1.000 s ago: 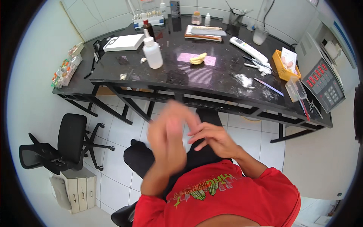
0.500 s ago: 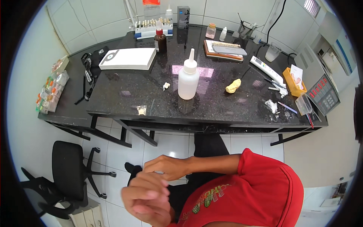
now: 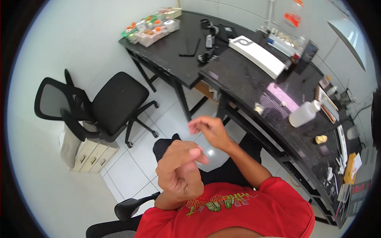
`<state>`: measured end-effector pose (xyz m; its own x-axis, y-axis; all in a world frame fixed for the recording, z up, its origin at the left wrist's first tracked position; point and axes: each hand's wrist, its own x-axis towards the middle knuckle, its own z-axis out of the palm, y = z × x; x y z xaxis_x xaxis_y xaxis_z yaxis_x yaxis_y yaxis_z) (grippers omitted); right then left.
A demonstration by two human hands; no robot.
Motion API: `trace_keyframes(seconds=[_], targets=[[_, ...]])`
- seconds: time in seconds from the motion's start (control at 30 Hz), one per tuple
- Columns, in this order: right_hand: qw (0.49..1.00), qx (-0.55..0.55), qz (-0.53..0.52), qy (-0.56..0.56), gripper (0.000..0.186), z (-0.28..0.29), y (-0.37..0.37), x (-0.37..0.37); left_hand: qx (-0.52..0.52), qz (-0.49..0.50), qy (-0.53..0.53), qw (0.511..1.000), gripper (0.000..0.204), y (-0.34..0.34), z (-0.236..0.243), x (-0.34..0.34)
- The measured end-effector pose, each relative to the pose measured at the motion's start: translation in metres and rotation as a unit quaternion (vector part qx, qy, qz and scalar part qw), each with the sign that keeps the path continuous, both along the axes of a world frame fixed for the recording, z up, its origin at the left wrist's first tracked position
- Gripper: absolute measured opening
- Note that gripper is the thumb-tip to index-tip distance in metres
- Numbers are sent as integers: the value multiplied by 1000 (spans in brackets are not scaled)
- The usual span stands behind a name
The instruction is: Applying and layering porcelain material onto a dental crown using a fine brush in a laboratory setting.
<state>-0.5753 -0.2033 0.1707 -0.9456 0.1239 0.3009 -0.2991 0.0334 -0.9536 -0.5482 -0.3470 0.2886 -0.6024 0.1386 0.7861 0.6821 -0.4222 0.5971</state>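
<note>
My left hand (image 3: 180, 170) is raised in front of my chest, its fingers curled in and the thumb against the index finger. Anything between those fingertips is too small or hidden to make out. Just beyond it and to the right is my right hand (image 3: 210, 131), fingers loosely bent and held apart from the palm, with nothing visible in them. The two hands are close but not touching, above the tiled floor (image 3: 131, 174) and away from the table. On the black table (image 3: 246, 81) are a white squeeze bottle (image 3: 303, 114), a yellow lump (image 3: 321, 139) and a small white lump (image 3: 283, 104).
A black office chair (image 3: 121, 95) stands at left beside a cream drawer cabinet (image 3: 91, 158). The table holds a white box (image 3: 258, 57), black straps (image 3: 209, 41), a tub of small bottles (image 3: 152, 37) and a yellow basket (image 3: 350, 168). A lamp (image 3: 349, 39) hangs at far right.
The view has swung left, so the table now lies to the right and the chair shows more fully. My hands, overlapping before, are now apart, the right one having drawn away.
</note>
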Motion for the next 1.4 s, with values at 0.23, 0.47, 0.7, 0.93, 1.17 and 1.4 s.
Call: trace_keyframes(seconds=[0.23,0.47,0.7,0.93,1.17,1.4], targets=[[959,-102,-209,161,26,83,-5,-192,45,236,-78,968,14,-26,-77,-87],[932,-123,-322,108,25,115,54,-386,-277,297,-278,870,9,-84,-248,-153],[897,267,-339,-93,26,84,111,-508,-473,425,-219,740,7,-98,-273,-162],[869,450,-199,-39,41,64,141,-556,-513,408,-202,728,8,-105,-278,-187],[877,460,-138,12,31,69,132,-545,-534,402,-189,719,7,-108,-281,-201],[874,464,-137,44,29,72,134,-540,-545,379,-214,717,9,-109,-281,-208]])
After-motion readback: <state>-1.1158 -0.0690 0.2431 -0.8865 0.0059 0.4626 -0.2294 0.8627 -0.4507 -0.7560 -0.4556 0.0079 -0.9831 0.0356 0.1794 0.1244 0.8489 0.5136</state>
